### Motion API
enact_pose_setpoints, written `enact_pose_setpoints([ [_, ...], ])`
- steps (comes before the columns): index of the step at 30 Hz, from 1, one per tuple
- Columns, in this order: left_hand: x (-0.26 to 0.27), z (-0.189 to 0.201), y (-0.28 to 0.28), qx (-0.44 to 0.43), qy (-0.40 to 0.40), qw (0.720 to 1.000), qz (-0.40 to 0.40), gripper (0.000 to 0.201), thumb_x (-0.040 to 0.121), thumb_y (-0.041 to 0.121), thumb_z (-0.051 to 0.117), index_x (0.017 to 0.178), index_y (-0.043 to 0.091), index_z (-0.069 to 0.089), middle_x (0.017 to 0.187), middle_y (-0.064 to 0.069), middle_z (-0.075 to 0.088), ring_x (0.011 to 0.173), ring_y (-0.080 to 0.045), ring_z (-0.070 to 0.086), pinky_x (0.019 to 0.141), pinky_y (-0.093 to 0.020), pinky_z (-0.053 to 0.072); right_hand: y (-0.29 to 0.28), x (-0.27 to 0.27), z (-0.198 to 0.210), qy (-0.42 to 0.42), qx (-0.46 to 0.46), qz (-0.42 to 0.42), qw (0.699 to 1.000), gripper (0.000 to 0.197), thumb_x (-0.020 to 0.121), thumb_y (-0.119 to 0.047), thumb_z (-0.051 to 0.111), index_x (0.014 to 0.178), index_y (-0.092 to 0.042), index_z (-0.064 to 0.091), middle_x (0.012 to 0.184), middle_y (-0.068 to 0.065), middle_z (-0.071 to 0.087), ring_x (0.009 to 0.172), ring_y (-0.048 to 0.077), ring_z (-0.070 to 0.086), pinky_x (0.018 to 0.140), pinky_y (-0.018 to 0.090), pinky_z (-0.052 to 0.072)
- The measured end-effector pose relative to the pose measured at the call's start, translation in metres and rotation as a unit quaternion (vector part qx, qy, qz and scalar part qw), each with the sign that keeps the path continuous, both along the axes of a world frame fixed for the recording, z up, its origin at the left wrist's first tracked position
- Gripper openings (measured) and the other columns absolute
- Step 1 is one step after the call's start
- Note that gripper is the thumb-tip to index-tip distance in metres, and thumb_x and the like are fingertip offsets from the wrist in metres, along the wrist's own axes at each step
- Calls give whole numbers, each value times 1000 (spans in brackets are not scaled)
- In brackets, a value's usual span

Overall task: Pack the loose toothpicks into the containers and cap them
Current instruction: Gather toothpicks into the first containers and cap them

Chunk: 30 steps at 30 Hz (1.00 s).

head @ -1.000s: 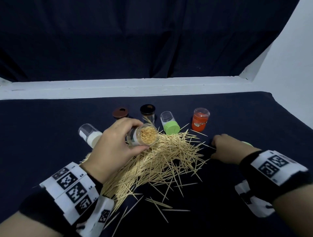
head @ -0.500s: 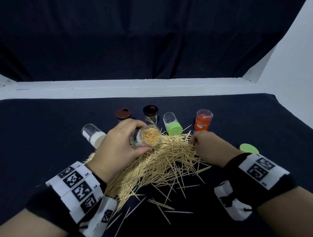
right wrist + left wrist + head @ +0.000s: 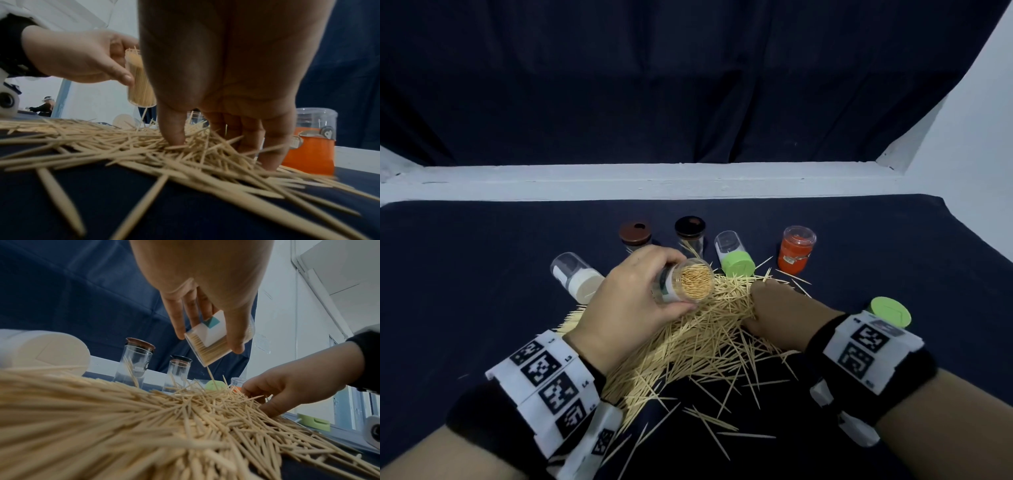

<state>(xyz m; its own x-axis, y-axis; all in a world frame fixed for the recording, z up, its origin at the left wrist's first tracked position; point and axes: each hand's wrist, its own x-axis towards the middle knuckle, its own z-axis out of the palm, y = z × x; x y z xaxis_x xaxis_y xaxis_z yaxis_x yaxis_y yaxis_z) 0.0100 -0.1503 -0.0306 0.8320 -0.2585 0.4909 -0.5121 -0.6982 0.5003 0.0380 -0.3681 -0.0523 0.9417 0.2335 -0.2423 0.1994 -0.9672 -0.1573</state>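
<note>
My left hand (image 3: 630,308) grips a clear container (image 3: 686,286) packed full of toothpicks, tilted with its open mouth toward me, above the loose toothpicks (image 3: 698,346) heaped on the dark table (image 3: 482,274). My right hand (image 3: 780,311) reaches into the pile's right side, fingers (image 3: 271,146) curled down among the sticks, pinching some. A green cap (image 3: 890,310) lies just right of it.

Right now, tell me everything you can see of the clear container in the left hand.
The clear plastic cylindrical container is uncapped and packed nearly full with pale wooden toothpicks, their tips filling its open mouth. A white label with a teal patch wraps its side. The left hand grips it with fingers and thumb curled round the wall, holding it tilted above the loose toothpick pile, mouth toward the head camera. One toothpick juts from its lower end toward the pile. The right hand does not touch it.
</note>
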Motion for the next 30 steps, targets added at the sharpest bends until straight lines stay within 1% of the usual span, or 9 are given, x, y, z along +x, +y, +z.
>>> enact_pose_setpoints([
  [4,0,0,1,-5,4,1000,8,50,62,30,86,106,22,62,101,15,57,97,2,50,84,-7,39,0,-2,7,-11,-49,14,999,44,93,-47,50,119,-12,50,121,7,52,115,27,49,96,44,39],
  [9,2,0,2,-4,7,1000,16,51,62,29,87,106,22,62,102,13,59,96,3,49,84,-7,38,5,-6,13,-1,-61,45,997,40,91,-44,54,116,-13,48,119,4,54,112,25,52,97,43,39],
  [14,1,-1,2,-3,5,1000,16,50,63,29,86,106,21,62,101,13,58,98,0,50,85,-12,41,5,-5,12,-2,19,21,1000,19,93,-16,49,111,-15,42,103,0,59,93,20,60,77,34,47],
  [17,1,-1,4,-8,6,1000,18,51,62,31,86,106,21,62,101,12,59,96,0,50,84,-13,41,1,-2,10,-7,47,-7,999,28,90,-7,50,115,-14,39,89,-4,59,82,15,62,71,33,51],
  [20,1,-1,5,-10,7,1000,19,51,62,34,85,106,22,62,101,13,58,96,0,50,84,-15,42,-3,-2,12,-20,96,-18,995,61,87,-11,59,137,-20,25,89,-4,62,80,12,62,72,31,52],
  [22,1,-1,6,-8,9,1000,21,51,63,34,85,106,23,62,102,13,58,96,0,51,84,-16,43,-6,-1,17,-26,134,-30,990,61,88,-17,63,138,-19,29,97,-2,63,86,11,61,75,27,50],
  [24,2,-2,6,-5,14,1000,24,51,63,34,85,107,24,61,102,15,58,97,1,51,84,-15,43,-7,-1,22,-29,132,-22,991,37,91,-24,60,125,-17,48,106,0,63,93,13,60,79,24,47],
  [26,2,-2,6,-2,19,1000,23,51,64,35,84,107,25,61,103,17,57,97,2,51,84,-12,43,-8,1,24,-39,117,2,992,14,92,-27,57,100,-17,61,97,0,63,86,13,59,74,23,46],
  [30,3,-1,6,-4,24,1000,18,49,65,38,82,107,25,61,102,17,57,96,3,51,83,-13,43,-6,4,27,-50,87,40,994,22,97,-31,49,77,-22,45,84,-5,50,73,9,48,62,21,38],
])
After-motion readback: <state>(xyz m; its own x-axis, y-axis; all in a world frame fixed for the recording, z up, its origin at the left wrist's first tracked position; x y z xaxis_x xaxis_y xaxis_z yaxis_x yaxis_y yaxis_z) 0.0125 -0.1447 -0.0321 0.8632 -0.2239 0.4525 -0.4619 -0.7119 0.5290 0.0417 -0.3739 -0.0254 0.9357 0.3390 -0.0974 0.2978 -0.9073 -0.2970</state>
